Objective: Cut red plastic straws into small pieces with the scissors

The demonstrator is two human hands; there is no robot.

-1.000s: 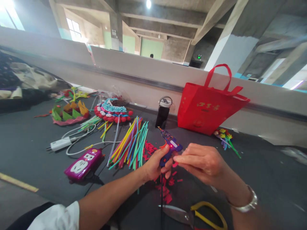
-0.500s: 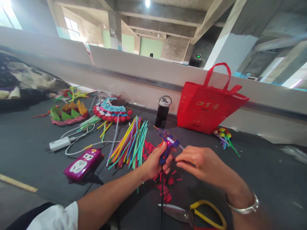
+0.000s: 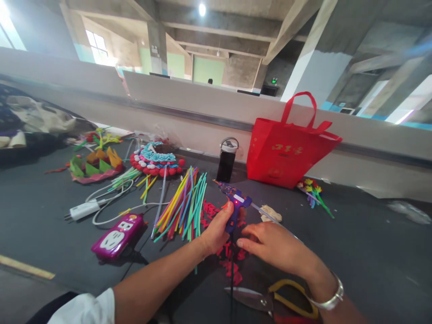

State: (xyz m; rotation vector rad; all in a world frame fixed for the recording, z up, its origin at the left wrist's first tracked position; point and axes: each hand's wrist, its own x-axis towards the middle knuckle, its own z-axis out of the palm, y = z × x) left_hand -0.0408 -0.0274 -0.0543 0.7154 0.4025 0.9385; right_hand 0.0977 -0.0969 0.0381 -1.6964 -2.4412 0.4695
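Observation:
My left hand (image 3: pixel 216 229) grips the handle of a small purple glue gun (image 3: pixel 234 201), its nozzle pointing up and left and a clear glue stick sticking out behind. My right hand (image 3: pixel 270 245) hovers palm down just right of the gun, fingers stretched toward red foam scraps (image 3: pixel 232 265) on the dark table; nothing shows in it. A bundle of coloured sticks (image 3: pixel 184 202) lies left of the gun. Yellow-handled scissors (image 3: pixel 266 301) lie near my right wrist.
A purple power strip (image 3: pixel 116 231) and white plug with cables (image 3: pixel 84 208) lie at left. Finished foam crafts (image 3: pixel 155 159), a black bottle (image 3: pixel 227 159), a red tote bag (image 3: pixel 286 150), small foam flowers (image 3: pixel 312 189) and a beige wad (image 3: pixel 270 212) sit toward the back wall.
My right hand has dropped from beside the glue gun's rear down toward the red scraps, its fingers opening out. My left hand still holds the gun, slightly lower and tilted.

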